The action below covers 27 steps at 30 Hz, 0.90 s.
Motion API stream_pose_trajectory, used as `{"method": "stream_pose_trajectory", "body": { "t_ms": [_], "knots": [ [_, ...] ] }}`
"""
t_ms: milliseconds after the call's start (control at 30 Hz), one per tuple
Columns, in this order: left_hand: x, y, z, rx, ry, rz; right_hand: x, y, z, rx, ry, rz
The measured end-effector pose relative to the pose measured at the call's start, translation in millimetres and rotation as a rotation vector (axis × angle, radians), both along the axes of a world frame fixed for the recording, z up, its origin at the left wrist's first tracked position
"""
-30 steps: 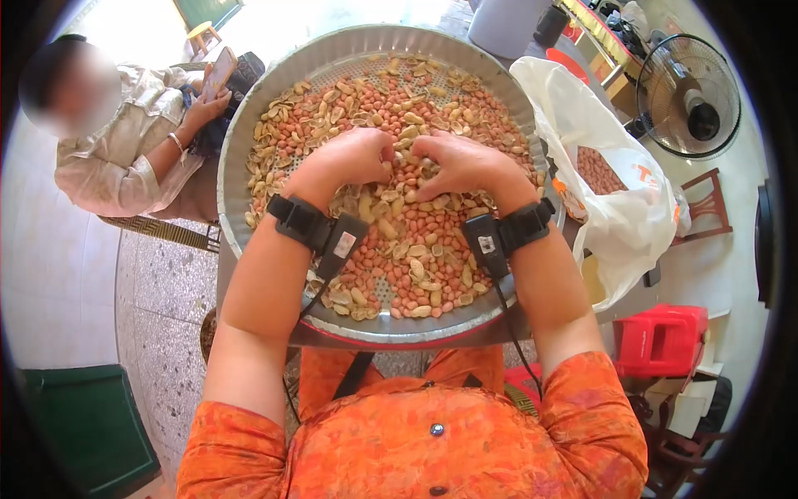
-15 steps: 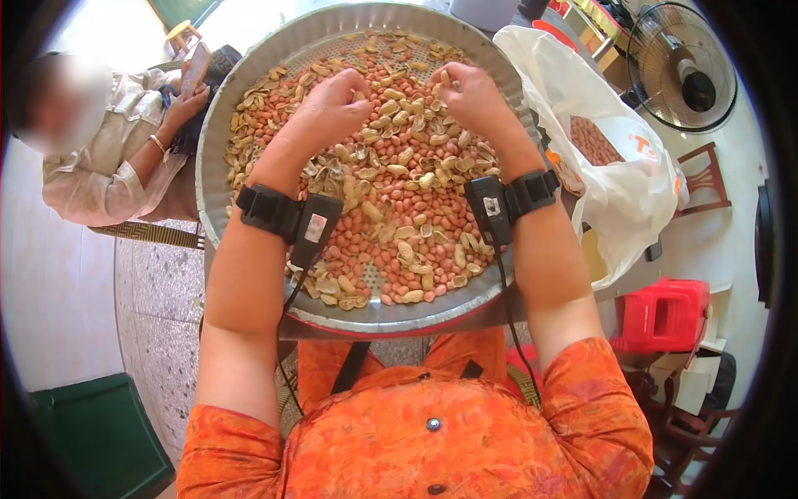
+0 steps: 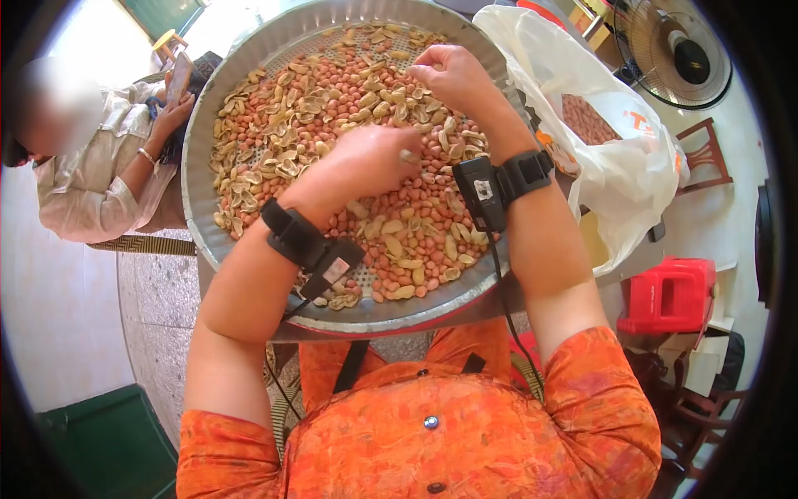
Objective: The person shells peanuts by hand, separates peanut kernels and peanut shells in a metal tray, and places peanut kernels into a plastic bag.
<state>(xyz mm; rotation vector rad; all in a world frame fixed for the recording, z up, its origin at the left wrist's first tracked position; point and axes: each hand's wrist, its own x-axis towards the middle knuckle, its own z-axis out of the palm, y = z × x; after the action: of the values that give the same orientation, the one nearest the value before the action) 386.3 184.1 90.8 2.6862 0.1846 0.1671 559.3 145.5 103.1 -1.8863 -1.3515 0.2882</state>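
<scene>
A large round metal pan [image 3: 199, 208] with a perforated bottom holds reddish shelled peanuts [image 3: 366, 218], split shells and some whole peanuts in the shell. Low over the middle of the heap, my left hand [image 3: 374, 160] has its fingers curled in, with a pale peanut [image 3: 407, 155] showing at them. Farther back and to the right, my right hand [image 3: 455, 79] is closed in a pinch just above the shells. What its fingertips hold, if anything, is hidden. Both wrists wear a black strap with a small box.
A white plastic bag [image 3: 611, 175] containing reddish peanuts stands right of the pan. Behind it is a fan [image 3: 677, 54]. A red stool [image 3: 669, 295] sits at the lower right. On the left a seated person [image 3: 100, 183] holds a phone [image 3: 179, 79].
My left hand has moved down and to the right, toward the pan's middle. My right hand has risen slightly, its fingertips swinging left. The view has shifted a little.
</scene>
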Motion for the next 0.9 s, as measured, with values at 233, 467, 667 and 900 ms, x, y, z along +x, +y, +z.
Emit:
{"method": "stream_pose_trajectory", "body": {
  "t_ms": [233,467,667,900],
  "knots": [
    [-30.9,78.4,-3.2,0.097,-0.15,0.534,4.8,4.9,-12.3,-0.07,-0.086,0.021],
    [-42.8,104.8,9.1,-0.103,-0.057,0.814,-19.2,3.4,-12.1,-0.095,-0.213,0.18],
    [-43.8,104.3,15.4,0.099,0.055,0.772,-45.4,-8.7,-1.1,-0.28,-0.237,0.494],
    [-47.5,104.0,6.8,0.039,0.091,0.73,-88.1,-14.8,-4.4,-0.252,-0.504,0.634]
  ]
}}
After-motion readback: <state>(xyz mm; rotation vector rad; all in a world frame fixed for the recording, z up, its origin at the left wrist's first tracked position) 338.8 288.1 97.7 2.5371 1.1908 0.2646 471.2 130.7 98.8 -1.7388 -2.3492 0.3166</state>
